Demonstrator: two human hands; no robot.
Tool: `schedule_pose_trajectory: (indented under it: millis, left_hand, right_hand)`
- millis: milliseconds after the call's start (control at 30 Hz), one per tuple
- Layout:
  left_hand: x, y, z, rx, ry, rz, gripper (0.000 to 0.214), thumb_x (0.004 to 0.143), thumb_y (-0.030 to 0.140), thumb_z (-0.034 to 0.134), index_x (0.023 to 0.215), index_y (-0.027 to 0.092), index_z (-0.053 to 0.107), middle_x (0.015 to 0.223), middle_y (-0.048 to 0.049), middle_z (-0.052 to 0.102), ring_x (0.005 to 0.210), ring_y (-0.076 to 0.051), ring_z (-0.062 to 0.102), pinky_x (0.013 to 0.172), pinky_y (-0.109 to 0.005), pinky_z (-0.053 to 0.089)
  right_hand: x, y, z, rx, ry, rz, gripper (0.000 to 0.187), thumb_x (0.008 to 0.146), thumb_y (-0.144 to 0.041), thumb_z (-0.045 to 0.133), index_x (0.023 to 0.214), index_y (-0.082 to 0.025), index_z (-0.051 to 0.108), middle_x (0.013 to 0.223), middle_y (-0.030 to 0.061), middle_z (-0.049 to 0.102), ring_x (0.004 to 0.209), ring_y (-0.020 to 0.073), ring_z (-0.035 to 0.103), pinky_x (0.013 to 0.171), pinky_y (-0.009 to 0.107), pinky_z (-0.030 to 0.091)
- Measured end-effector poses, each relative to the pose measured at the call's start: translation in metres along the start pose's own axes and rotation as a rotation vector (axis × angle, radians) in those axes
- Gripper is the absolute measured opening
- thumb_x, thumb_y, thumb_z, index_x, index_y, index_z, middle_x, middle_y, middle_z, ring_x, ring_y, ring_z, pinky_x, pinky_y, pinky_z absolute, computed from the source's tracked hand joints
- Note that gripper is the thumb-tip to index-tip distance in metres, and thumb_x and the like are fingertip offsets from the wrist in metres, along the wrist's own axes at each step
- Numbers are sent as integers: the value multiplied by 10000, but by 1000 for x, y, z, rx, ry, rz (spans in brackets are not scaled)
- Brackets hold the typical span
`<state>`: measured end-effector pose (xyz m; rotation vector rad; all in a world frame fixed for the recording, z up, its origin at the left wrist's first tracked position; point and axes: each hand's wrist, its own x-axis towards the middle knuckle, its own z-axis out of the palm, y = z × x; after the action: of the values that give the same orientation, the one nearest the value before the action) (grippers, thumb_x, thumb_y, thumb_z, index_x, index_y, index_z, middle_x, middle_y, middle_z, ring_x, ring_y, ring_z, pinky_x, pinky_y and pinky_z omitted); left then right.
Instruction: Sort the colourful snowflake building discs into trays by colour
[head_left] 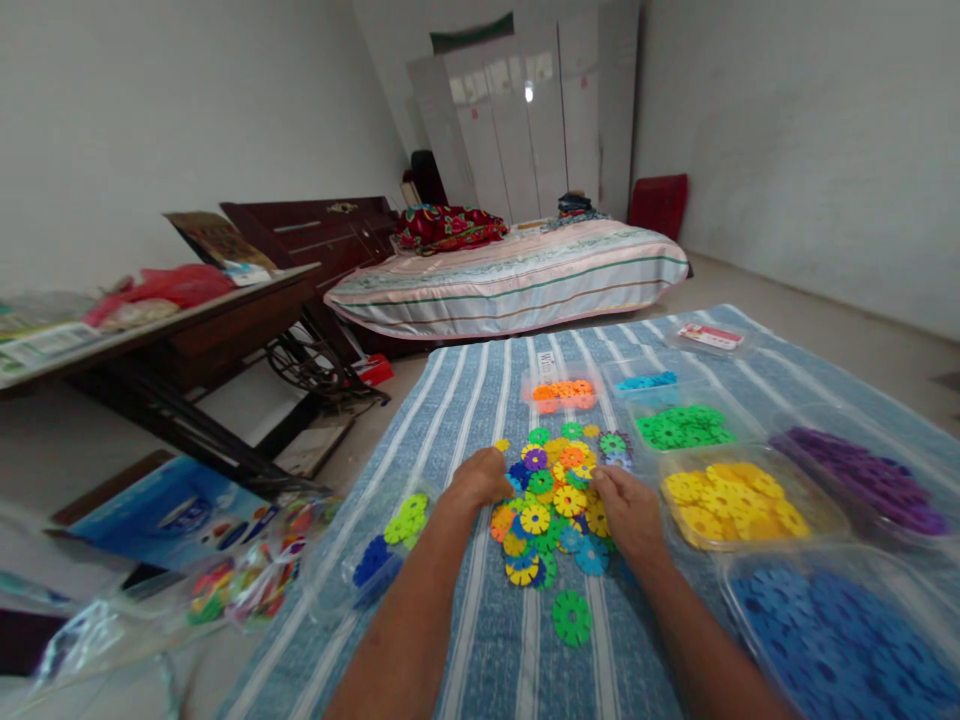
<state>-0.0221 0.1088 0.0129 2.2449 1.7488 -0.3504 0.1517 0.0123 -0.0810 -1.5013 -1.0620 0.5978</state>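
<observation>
A mixed pile of plastic snowflake discs in yellow, green, blue, orange and purple lies on a blue striped cloth. At the pile's left edge is my left hand, its fingers curled closed near a light blue disc; what they hold, if anything, is hidden. My right hand is at the right edge, thumb and fingers pinched together beside yellow discs. Whatever lies in that pinch is too small to make out. One green disc sits apart, nearer to me.
Clear tubs hold sorted discs: orange, light blue, green, yellow, purple and blue. Left of my left forearm are lime discs and dark blue discs. A lidded box lies at the far right.
</observation>
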Motion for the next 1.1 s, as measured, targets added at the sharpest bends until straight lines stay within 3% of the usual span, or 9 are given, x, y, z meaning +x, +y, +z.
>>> schedule_pose_trajectory:
  millis: [200,400,500,600,667,733,833,900,1100]
  left_hand:
    - [5,-12,4,-122,-60,5,245,589,193,659,500,173,431,465,28,517,561,-150,579,508,-215,393]
    - [11,-10,-23,-349,-172,5,107,639,153,580,601,172,481,365,64,472,404,-115,507,456,-208,401]
    - [24,14,-39,-421,-149,66,102,663,143,589,610,158,503,373,60,494,383,-94,493,445,-193,402]
    - [40,56,-51,-611,-59,140,86,700,138,610,648,133,541,414,43,521,411,-82,522,451,-177,418]
    - [50,89,-58,-831,40,168,75,723,149,626,774,110,587,498,17,577,486,-91,590,488,-170,451]
    - [59,119,-66,-1034,122,227,234,759,149,604,988,113,582,675,-20,658,608,-102,652,556,-177,493]
    - [67,142,-76,-889,242,237,259,776,233,598,1006,113,602,792,-52,683,646,-122,667,548,-186,494]
    - [70,139,-79,-739,272,222,199,765,247,593,891,101,644,749,-57,682,625,-135,663,539,-192,483]
    - [61,72,-63,-189,88,115,110,641,135,609,534,122,629,485,-28,602,565,-143,616,552,-206,459]
  right_hand:
    - [0,-3,0,7,8,-7,370,821,-447,424,770,-168,661,705,25,647,695,180,581,655,268,418]
    - [1,-7,2,13,41,-14,353,818,-431,426,734,-178,657,664,9,623,650,163,559,610,251,404]
    - [2,-9,3,35,45,-10,347,817,-426,433,704,-178,646,644,0,602,628,152,540,596,241,396]
    - [2,-10,4,53,37,9,355,816,-436,436,730,-170,654,661,4,607,652,156,550,608,240,397]
    - [2,-9,4,55,30,15,359,819,-438,435,740,-166,655,664,6,606,662,158,553,613,241,396]
    - [2,-8,4,55,22,12,357,825,-432,431,746,-166,656,670,5,607,662,156,551,615,240,395]
    - [2,-7,4,53,28,5,348,828,-421,430,745,-171,658,658,-1,605,641,149,538,599,237,390]
    - [2,-6,4,55,41,9,337,823,-416,438,747,-173,660,652,-4,604,629,145,532,591,235,390]
    - [2,-8,4,47,43,10,340,810,-421,439,714,-175,653,642,0,593,631,148,532,596,236,389]
